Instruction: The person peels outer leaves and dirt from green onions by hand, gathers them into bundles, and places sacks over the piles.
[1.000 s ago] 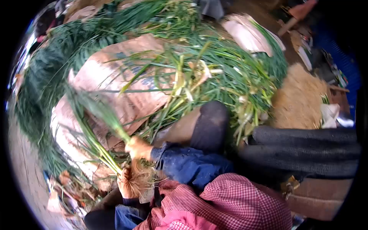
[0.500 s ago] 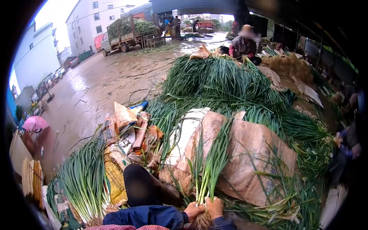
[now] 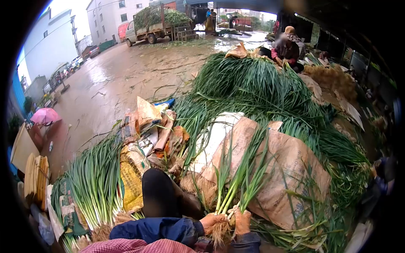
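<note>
At the bottom centre, my left hand (image 3: 211, 222) is closed around the white stems of several green onions (image 3: 230, 198), whose roots hang below it. Close on its right, my right hand (image 3: 242, 222) is closed on the base of a smaller part of the onions. The leaves of both parts point up and away over a brown sack (image 3: 270, 168). To the left, a bundle of green onions (image 3: 95, 185) lies with roots toward me, beside a yellow sack (image 3: 131, 181).
A large heap of green onions (image 3: 253, 82) rises ahead. A person in a hat (image 3: 287, 50) sits behind it. Loose leaves (image 3: 312, 234) lie at the right. A pink umbrella (image 3: 45, 115) and loaded truck (image 3: 158, 27) stand farther off.
The view has shifted, so the scene sits farther right. My right hand has moved slightly away from my left, and the onion leaves have spread into separate parts.
</note>
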{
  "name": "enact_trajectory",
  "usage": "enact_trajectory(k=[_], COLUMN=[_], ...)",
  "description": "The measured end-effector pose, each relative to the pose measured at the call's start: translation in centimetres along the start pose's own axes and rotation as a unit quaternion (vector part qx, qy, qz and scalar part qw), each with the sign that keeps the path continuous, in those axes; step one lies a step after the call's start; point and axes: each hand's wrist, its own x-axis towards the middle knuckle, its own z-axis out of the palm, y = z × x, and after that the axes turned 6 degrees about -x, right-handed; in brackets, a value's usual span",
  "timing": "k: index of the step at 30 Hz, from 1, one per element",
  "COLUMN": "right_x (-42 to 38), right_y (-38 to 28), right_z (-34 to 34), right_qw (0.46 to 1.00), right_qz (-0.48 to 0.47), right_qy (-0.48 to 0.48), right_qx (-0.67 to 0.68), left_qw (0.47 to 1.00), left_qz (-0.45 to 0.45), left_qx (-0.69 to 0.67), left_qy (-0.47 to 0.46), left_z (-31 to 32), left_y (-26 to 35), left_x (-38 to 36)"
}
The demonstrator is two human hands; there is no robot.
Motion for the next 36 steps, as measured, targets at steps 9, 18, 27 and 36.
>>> enact_trajectory(k=[9,18,27,36], right_x=[-6.1,-20.6,1.4,14.8], right_y=[-5.3,-15.7,-7.1,-10.7], right_z=[-3.8,-31.8,2.5,-4.4], right_qw=[0.997,0.567,0.94,0.889], right_qz=[-0.015,0.186,-0.144,-0.188], right_qy=[0.068,0.462,0.06,0.038], right_qx=[-0.013,-0.656,-0.302,-0.416], left_qw=[0.999,0.989,0.896,0.878], left_qz=[-0.01,-0.002,0.0,0.001], left_qx=[-0.042,0.109,0.443,0.478], left_qy=[0.022,-0.098,0.006,0.021], left_z=[3.3,3.5,5.7,5.4], left_y=[1.5,5.0,6.5,12.8], left_x=[1.3,-0.8,-10.4,-23.5])
